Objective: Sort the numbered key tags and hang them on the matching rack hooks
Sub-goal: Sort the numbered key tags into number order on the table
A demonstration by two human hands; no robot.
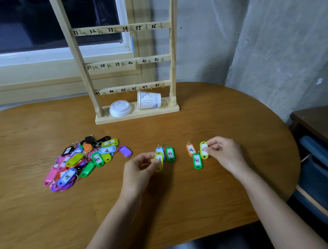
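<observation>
Left hand (139, 169) grip pinches a yellow tag (159, 161) at bench (227, 188) centre, just beside a blue tag (160, 151) and green tag 43 (170, 154). Right hand (222, 148) grip pinches a second yellow tag (204, 150), beside orange 46 (191, 149) and green 48 (197, 161). Unsorted pile (81, 162) at 9 o'clock. Rack (129, 62) at 12 o'clock, one blue tag on hook 34 (132, 44).

Both forearms bare from wrist to frame edge; no sleeves in view. Left hand (142, 171) and right hand (224, 150): no rings, no watch, no bands or gloves seen. Nails short, unpainted as far as the blur allows. Lower frame, between the arms: grey-blue fabric over the lap, probably trousers; the cloth is dim and soft-focused.
</observation>
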